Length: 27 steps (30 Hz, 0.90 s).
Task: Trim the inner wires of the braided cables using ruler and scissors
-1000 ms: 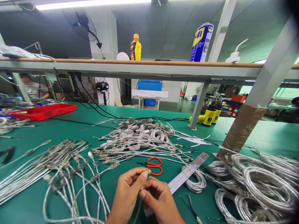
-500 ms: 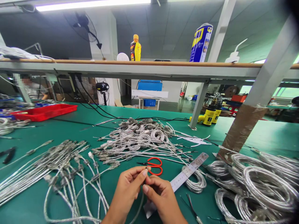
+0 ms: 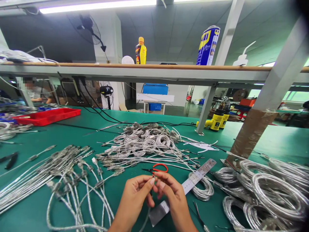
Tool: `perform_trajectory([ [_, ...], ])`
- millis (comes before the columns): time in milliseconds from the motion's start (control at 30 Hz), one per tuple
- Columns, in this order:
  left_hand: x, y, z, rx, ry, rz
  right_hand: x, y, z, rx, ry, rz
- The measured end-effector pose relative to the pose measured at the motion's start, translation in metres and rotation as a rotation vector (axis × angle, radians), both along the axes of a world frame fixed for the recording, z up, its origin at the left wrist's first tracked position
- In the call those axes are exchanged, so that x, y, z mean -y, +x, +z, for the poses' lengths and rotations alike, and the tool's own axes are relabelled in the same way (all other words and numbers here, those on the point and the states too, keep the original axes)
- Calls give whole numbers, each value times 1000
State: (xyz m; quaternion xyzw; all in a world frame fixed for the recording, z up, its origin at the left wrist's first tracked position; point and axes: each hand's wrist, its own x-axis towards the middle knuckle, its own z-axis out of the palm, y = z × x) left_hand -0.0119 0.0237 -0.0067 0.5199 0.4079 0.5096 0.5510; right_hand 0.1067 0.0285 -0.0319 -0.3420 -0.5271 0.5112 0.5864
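Evidently the left hand [image 3: 135, 195] is pinching a cable [image 3: 145, 220]; beside it, I can't tell whether the right hand [image 3: 175, 194] is gripping too. Scissors [image 3: 152, 169] are lying beyond.

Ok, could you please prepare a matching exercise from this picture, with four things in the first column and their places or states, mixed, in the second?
Things:
1. thin cable
2. scissors
3. ruler
4. tray

Places or states:
A. lying partly over a coil of clear-jacketed cable
B. red and shallow, toward the left edge of the picture
C. running up to the fingers of the left hand
D. just beyond the fingertips, with red handles partly hidden

Right pairs: 1-C, 2-D, 3-A, 4-B
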Motion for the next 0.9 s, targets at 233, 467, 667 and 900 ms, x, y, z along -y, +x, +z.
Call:
perform_trajectory([
  [233, -1, 2, -2, -125, -6, -23, -5, 6, 7, 193, 110, -113],
  [467, 1, 3, -2, -250, -21, 1, -6, 12, 14, 356, 212, -105],
  [667, -4, 2, -5, -205, -60, -37, -4, 11, 12, 413, 215, -117],
  [900, -3, 0, -3, -81, -67, -59, -9, 1, 3, 97, -28, -1],
])
